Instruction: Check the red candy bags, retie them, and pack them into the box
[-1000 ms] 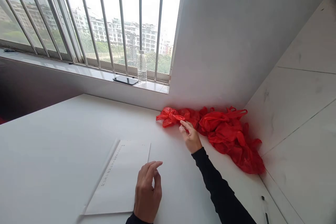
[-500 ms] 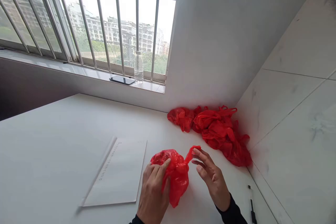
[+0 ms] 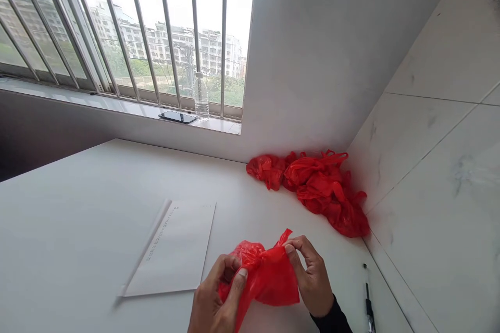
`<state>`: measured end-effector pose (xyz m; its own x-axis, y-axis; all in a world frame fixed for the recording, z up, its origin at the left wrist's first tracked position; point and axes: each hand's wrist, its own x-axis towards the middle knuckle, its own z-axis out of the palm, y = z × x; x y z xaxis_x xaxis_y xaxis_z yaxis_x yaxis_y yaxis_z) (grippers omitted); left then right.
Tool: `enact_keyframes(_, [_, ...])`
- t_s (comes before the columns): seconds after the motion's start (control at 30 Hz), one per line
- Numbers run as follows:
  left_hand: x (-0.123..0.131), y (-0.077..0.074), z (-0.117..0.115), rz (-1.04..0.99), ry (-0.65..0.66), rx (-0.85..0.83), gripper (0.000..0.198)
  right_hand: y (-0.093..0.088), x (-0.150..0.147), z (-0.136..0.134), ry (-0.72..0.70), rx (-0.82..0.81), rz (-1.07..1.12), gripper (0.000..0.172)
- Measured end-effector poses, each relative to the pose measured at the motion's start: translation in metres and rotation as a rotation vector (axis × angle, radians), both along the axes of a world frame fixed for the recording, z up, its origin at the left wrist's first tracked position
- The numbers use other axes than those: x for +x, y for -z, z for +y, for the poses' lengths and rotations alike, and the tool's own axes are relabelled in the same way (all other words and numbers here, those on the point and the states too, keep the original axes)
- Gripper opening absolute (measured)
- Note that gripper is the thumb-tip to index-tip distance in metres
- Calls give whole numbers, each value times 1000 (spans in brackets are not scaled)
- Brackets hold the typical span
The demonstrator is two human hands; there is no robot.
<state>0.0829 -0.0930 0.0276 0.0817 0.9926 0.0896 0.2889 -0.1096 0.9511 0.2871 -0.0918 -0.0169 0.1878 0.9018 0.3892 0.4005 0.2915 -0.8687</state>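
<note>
A red plastic bag [image 3: 275,278], crumpled and gathered near its middle, is held between my two hands just over the white table. My left hand [image 3: 221,291] pinches its left side, thumb on top and fingers curled behind. At the upper right edge, my right hand [image 3: 310,273] grips the film between thumb and fingers. A short twisted end of the bag sticks up beside the right fingertips. Whether anything is inside the bag I cannot tell.
A heap of red plastic bags [image 3: 320,187] lies against the wall in the corner. White printed paper [image 3: 175,250] rests left of my hands, and a black pen [image 3: 368,302] at the right. On the windowsill are a phone [image 3: 177,116] and a clear bottle [image 3: 201,98].
My right hand has closed on the bag and my left hand has moved from lying over it to pinching its side. The bag is now spread wider to the right.
</note>
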Motion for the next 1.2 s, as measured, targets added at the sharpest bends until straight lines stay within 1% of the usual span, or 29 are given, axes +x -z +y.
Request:
enact_keyframes(0.07, [-2,-9,-3,-47,-6,-78,36,0,1,-2,11,-19,29,26])
enact_keyframes(0.17, [-1,-14,-3,-5,33,-82,34,-1,-1,-4,-19,-58,53,22])
enact_keyframes(0.23, [2,-11,-1,105,100,-63,37,-2,-4,-5,-62,-79,36,21])
enact_keyframes(0.3, [4,-5,1,222,162,-27,32,-4,-6,-6,-97,-83,6,16])
enact_keyframes(0.33, [5,-3,1,251,182,-8,30,-5,-6,-6,-105,-81,-5,14])
enact_keyframes(0.37, [5,-1,1,258,194,4,32,-6,-6,-6,-105,-75,-8,15])
enact_keyframes(0.47, [1,-4,1,207,155,-11,38,-7,0,-5,-68,-63,12,21])
enact_keyframes(0.57, [-12,-12,2,177,37,-51,39,-8,9,-4,-18,-75,35,26])
enact_keyframes(0.63, [-22,-15,4,191,-5,-50,39,-11,12,-4,-8,-103,28,30])
enact_keyframes(0.7, [-29,-14,5,220,0,-10,35,-19,12,-4,-39,-144,-12,32])
enact_keyframes(0.77, [-30,-11,4,247,35,70,28,-31,9,-3,-120,-184,-83,29])
enact_keyframes(0.87, [-22,-9,1,294,116,178,33,-56,3,4,-294,-199,-221,17])
enact_keyframes(0.93, [-18,-9,-1,300,154,188,24,-73,1,10,-386,-179,-330,11])
enact_keyframes(0.97, [-18,-9,-1,295,154,175,23,-81,2,14,-410,-168,-372,9])
enact_keyframes(1.03, [-24,-9,1,274,97,142,30,-95,8,20,-409,-147,-407,9])
enact_keyframes(1.07, [-29,-8,3,263,39,123,32,-99,12,22,-391,-140,-398,10])
enact_keyframes(1.13, [-41,-7,6,244,-103,72,34,-104,22,25,-354,-130,-383,13])
enact_keyframes(1.2, [-50,-6,7,223,-220,26,40,-105,31,26,-325,-145,-373,17])
